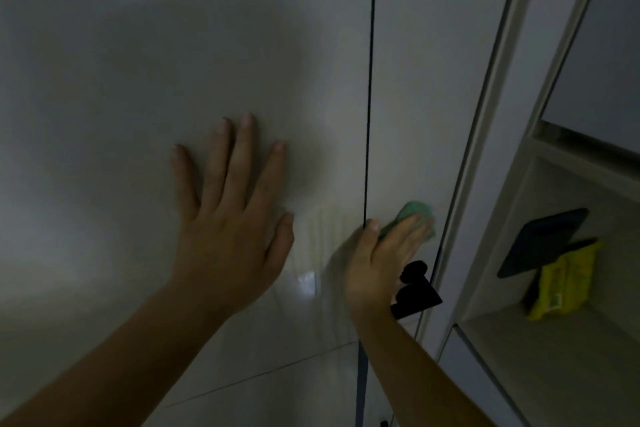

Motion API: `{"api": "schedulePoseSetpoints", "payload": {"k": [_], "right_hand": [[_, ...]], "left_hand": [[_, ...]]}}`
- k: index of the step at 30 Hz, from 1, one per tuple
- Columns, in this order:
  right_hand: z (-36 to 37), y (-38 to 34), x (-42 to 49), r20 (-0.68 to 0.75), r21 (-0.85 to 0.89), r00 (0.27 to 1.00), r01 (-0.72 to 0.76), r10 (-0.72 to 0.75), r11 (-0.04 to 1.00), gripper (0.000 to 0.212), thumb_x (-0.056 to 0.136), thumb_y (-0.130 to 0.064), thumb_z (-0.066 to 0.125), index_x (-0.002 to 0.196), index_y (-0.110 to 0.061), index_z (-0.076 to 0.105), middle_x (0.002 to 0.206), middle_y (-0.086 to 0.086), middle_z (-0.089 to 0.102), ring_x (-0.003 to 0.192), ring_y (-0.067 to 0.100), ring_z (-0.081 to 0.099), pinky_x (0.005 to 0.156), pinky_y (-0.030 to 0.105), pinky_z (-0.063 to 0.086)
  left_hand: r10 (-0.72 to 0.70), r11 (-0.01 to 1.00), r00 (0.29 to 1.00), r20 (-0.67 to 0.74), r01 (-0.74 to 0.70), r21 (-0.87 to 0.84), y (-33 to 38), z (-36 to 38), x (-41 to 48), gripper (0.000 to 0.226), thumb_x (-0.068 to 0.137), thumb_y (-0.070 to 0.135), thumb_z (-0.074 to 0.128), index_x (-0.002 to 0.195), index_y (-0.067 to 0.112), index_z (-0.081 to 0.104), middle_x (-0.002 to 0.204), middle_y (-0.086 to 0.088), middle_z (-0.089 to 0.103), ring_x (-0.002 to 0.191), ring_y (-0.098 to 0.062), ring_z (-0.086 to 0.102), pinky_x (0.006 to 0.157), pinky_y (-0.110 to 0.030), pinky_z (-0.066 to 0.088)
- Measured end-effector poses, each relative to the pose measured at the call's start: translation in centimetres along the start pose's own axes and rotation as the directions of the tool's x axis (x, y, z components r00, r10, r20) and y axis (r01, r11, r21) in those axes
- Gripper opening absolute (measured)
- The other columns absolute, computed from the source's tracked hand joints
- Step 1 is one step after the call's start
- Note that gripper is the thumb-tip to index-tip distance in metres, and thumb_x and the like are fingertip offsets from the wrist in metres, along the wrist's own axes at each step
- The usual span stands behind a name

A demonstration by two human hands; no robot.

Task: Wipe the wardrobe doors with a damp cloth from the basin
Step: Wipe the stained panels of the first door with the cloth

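Cloth point(417, 213): one, green, bunched, soft-edged. Only its upper part shows; the rest is under the fingers. It lies against the right door point(433, 80), low in the view and just right of the gap point(370, 97).

Doors: two in view, both pale, smooth and glossy, standing edge to edge with one thin dark vertical gap between them. The left door point(138, 80) fills most of the view and carries a faint reflection low down. The right door is narrower.

Hands: two, both bare.
- Left hand point(228, 218): flat on the left door, fingers straight and spread wide, holding nothing.
- Right hand point(384, 260): fingers laid straight over the cloth, pressing it to the right door; thumb apart, its tip at the gap.

Black shapes point(415, 298): two, just right of the right hand. Identity cannot be told.

Shelf point(554, 340), far right, open-fronted: one dark flat slab point(543, 243) leaning, and one yellow packet point(561, 281) standing below it, the two touching.
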State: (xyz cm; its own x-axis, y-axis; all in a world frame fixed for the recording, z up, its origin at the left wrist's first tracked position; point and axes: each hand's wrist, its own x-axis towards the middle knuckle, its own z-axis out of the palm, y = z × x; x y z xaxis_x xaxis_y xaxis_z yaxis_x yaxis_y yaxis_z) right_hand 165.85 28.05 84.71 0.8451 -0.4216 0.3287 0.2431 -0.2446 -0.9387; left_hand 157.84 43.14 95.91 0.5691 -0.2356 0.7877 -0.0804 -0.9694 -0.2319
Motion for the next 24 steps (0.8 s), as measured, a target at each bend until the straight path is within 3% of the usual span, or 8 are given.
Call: {"api": "schedulePoseSetpoints", "payload": {"k": [2,5,10,13,17,19,22,24], "right_hand": [[0.6,-0.6,0.0,0.010,0.046,0.998,-0.057,0.057,0.997,0.084,0.095,-0.066,0.014,0.156,-0.018,-0.019,0.166,0.001,-0.027,0.152,0.011,-0.025,0.125,0.041,-0.013],[2.1,-3.4,-0.5,-0.028,-0.044,0.968,0.248,-0.249,0.968,0.072,0.101,-0.057,0.013,0.157,-0.019,-0.011,0.167,0.005,-0.021,0.155,0.018,-0.021,0.126,0.043,-0.013],[4.9,0.1,-7.1,0.200,-0.203,0.724,0.690,-0.660,0.695,0.066,0.107,-0.045,0.021,0.162,-0.017,-0.003,0.169,0.010,-0.011,0.156,0.034,-0.011,0.126,0.050,-0.007],[5.0,0.1,-5.2,0.174,-0.235,0.657,0.751,-0.733,0.618,0.065,0.107,-0.045,0.023,0.162,-0.015,0.006,0.170,0.010,-0.006,0.157,0.032,-0.010,0.126,0.047,-0.007],[5.9,-3.4,-3.0,0.039,-0.261,0.666,0.726,-0.745,0.636,0.067,0.104,-0.045,0.023,0.162,-0.016,0.008,0.170,0.012,-0.004,0.157,0.031,-0.009,0.125,0.045,-0.010],[6.7,-0.9,-5.5,0.176,-0.327,0.524,0.830,-0.833,0.453,0.069,0.103,-0.048,0.026,0.162,-0.020,0.005,0.170,0.010,-0.008,0.157,0.032,-0.009,0.126,0.050,-0.006],[6.7,4.4,-7.5,0.440,-0.295,0.199,0.953,-0.876,0.068,0.068,0.104,-0.052,0.030,0.161,-0.025,0.006,0.170,0.006,-0.004,0.157,0.032,-0.006,0.126,0.049,-0.003],[6.1,3.6,-5.4,0.462,-0.319,0.126,0.947,-0.878,-0.032,0.066,0.104,-0.051,0.030,0.160,-0.027,0.004,0.170,0.005,-0.002,0.157,0.029,-0.005,0.126,0.044,-0.008]], "left_hand": [[-0.007,0.999,1.000,-0.007,0.006,-0.042,-0.1,-0.2,-2.3,0.068,0.094,0.038,0.048,0.154,0.006,0.040,0.166,-0.025,0.015,0.155,-0.042,0.011,0.121,-0.068,0.005],[-0.018,0.998,1.000,-0.021,0.017,-0.056,-1.0,0.1,-6.4,0.066,0.091,0.036,0.050,0.150,0.006,0.044,0.165,-0.026,0.020,0.154,-0.043,0.016,0.122,-0.065,0.006],[-0.035,0.999,0.998,-0.047,0.035,0.000,-3.3,1.8,-11.5,0.063,0.089,0.034,0.051,0.145,0.006,0.050,0.164,-0.026,0.023,0.154,-0.042,0.019,0.122,-0.066,0.007],[-0.008,1.000,0.997,-0.081,0.010,0.025,-4.2,3.2,-14.4,0.060,0.088,0.034,0.051,0.143,0.009,0.050,0.163,-0.026,0.026,0.153,-0.040,0.022,0.120,-0.068,0.011],[0.033,0.997,0.994,-0.104,-0.025,0.073,-4.8,5.6,-17.7,0.063,0.087,0.037,0.050,0.144,0.009,0.053,0.162,-0.025,0.029,0.151,-0.041,0.025,0.121,-0.066,0.013],[0.014,0.996,0.992,-0.124,-0.003,0.090,-4.8,6.5,-19.0,0.063,0.087,0.037,0.049,0.143,0.008,0.056,0.161,-0.025,0.031,0.151,-0.041,0.027,0.120,-0.066,0.015],[0.032,0.997,0.986,-0.166,-0.019,0.079,-4.8,7.3,-20.6,0.061,0.089,0.037,0.049,0.142,0.008,0.054,0.159,-0.025,0.034,0.149,-0.042,0.030,0.117,-0.068,0.022],[0.041,0.998,0.981,-0.189,-0.030,0.062,-4.9,7.4,-21.5,0.059,0.089,0.036,0.049,0.140,0.007,0.056,0.156,-0.026,0.039,0.146,-0.043,0.035,0.116,-0.066,0.026]]}}
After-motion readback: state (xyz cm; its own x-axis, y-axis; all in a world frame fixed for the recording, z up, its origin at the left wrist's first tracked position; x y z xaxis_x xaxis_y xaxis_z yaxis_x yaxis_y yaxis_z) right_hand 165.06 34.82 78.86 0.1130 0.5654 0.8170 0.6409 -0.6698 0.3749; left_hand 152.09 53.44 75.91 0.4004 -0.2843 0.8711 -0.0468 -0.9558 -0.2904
